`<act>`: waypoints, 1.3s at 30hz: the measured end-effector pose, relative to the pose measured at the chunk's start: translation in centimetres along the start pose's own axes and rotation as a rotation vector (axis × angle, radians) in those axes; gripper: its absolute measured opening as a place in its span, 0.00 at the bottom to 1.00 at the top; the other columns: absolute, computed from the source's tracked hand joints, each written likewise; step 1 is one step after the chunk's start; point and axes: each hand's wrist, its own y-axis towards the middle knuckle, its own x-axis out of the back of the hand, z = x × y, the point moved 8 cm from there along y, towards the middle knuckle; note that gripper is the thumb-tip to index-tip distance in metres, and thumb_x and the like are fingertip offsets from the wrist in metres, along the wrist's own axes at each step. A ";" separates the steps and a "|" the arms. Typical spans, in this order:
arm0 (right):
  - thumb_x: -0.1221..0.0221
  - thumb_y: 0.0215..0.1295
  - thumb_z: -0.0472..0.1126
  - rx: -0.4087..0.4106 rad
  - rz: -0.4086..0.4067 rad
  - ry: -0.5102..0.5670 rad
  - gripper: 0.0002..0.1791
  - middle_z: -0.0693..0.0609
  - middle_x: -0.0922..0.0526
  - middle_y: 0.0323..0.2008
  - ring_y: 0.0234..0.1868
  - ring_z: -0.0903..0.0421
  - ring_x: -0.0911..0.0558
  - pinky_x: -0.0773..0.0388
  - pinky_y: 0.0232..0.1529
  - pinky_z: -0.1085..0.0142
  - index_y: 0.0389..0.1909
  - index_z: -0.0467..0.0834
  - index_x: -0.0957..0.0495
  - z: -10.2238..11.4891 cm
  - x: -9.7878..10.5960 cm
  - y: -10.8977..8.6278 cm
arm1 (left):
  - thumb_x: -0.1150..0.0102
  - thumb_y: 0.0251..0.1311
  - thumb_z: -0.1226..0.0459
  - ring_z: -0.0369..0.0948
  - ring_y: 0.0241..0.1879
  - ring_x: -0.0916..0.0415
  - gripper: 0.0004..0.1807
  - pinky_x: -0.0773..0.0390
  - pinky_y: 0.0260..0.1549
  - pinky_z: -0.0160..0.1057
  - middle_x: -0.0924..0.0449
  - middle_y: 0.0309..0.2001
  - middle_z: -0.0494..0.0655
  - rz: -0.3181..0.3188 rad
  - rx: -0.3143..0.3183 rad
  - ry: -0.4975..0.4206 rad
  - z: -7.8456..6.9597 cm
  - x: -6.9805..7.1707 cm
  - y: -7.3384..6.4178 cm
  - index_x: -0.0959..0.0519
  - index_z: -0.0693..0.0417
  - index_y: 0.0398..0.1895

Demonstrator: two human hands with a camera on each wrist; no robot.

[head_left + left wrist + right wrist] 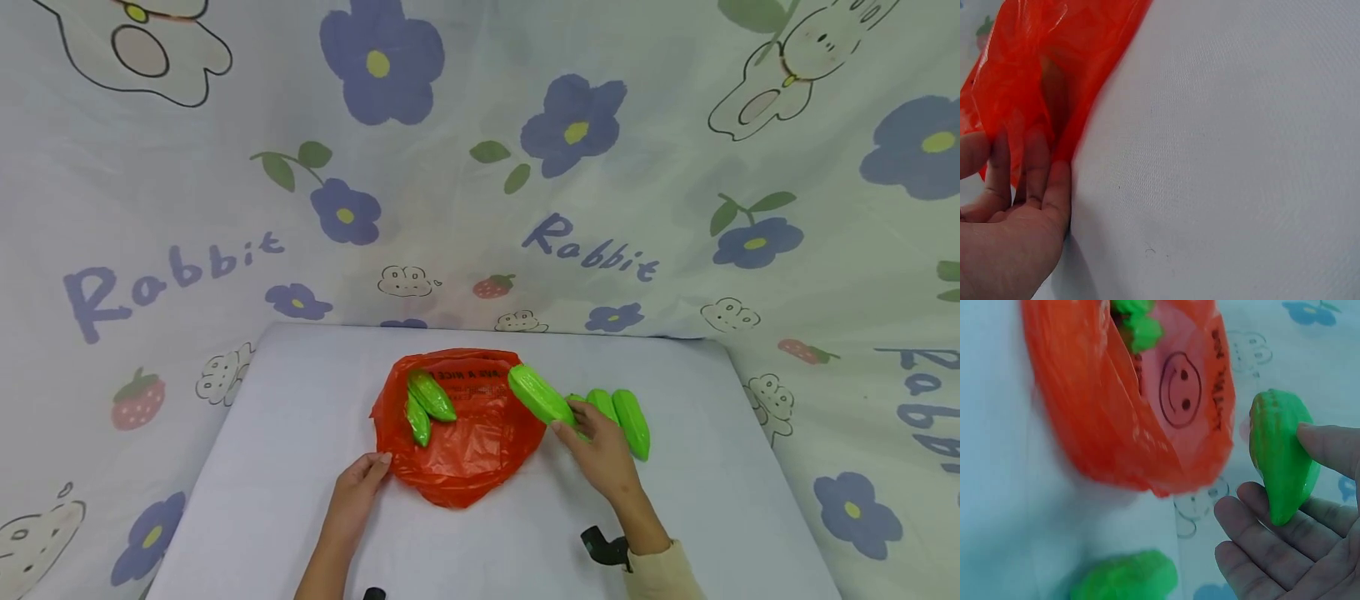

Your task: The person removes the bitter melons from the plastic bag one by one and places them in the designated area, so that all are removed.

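The right hand (600, 457) is pinching a glossy green ridged gourd (537, 392) by one end, the thumb pressing its flank and the fingers only partly curled under it; the gourd is sitting in the air at the right rim of a red plastic bag (450, 487). The left hand (358, 482) is gripping the bag's near-left edge, thumb and fingers drawn close together. Two smaller gourds (432, 396) are lying in the bag, and other gourds (632, 423) are resting on the table (720, 517) beside the right hand. The held one is probably light and stiff (it is looking like a moulded model), its shiny skin perhaps slippery, so its thick middle should be offering the surest hold. The bag is seeming thin and limp, best held by its rim.
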 end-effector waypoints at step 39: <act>0.37 0.75 0.56 -0.163 -0.163 -0.139 0.35 0.33 0.20 0.62 0.61 0.37 0.18 0.21 0.58 0.45 0.70 0.34 0.28 -5.7 8.3 -2.2 | 0.47 0.77 0.43 0.48 0.61 0.27 0.28 0.26 0.66 0.50 0.19 0.57 0.51 -0.007 -0.016 0.020 0.0 -0.1 0.2 0.21 0.59 0.55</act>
